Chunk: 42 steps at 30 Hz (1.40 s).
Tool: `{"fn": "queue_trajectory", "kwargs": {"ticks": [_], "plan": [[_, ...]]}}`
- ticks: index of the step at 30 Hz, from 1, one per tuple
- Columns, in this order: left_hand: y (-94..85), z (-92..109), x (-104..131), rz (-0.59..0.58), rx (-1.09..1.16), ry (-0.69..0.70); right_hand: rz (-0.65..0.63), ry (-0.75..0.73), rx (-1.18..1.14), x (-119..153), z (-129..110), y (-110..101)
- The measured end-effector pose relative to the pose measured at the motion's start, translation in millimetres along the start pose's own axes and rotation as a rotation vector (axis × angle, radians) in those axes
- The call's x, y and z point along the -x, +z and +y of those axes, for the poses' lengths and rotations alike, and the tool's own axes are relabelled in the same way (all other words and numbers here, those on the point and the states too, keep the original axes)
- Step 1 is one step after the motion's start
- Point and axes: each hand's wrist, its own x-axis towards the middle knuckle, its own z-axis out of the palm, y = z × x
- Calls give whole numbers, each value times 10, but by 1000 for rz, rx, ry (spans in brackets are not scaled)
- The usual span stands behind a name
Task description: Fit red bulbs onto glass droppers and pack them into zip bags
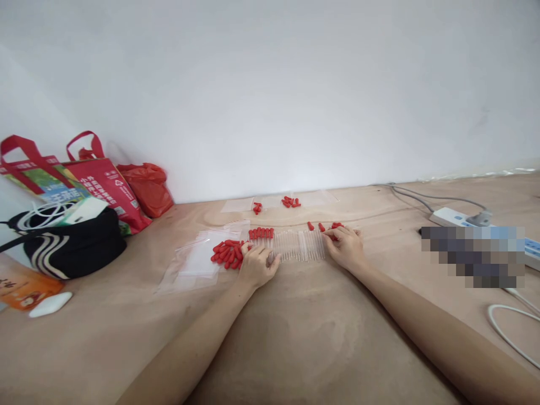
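A row of thin clear tubes (291, 246) lies side by side on the wooden table. Several at its left end carry red rubber bulbs (261, 233) on their far ends. My left hand (257, 266) rests at the row's left end, its fingers curled down and their tips hidden. Beside it is a pile of loose red bulbs (226, 254). At the row's right end my right hand (346, 247) is closed with thumb and forefinger together. What either hand grips cannot be made out. A few red bulbs (322, 227) lie just beyond the right fingers.
Clear plastic bags (198, 256) lie left of the pile. Farther back are two small groups of red bulbs (290, 201). A black bag (80, 242), shopping bags (112, 188) and a red plastic bag (147, 188) stand left. At right is a power strip (453, 218) with cables.
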Motion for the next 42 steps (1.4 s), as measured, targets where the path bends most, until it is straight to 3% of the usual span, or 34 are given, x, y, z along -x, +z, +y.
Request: {"fn": "queue_trajectory", "kwargs": {"ticks": [5,12,17,24,32,38,42], "plan": [[56,170,-144,-69,43,-151,-8,77,41,-37,34,-27],[320,549,-552,-396,-32,-364,-29,273,67,-117,298,-106],[387,612,-692,-501,-73,-459,-51,342,81,-137,466,-144],[369,628,-825,-609,-82,-540,-123,317,109,-149,469,-100],[339,688,-859,-627,-86,-552,-216,361,159,-150,461,-63],[335,712,-833,-609,-76,-507,-141,355,136,-150,410,-74],[154,648,-749,-576,-32,-417,-66,330,64,-148,333,-98]]}}
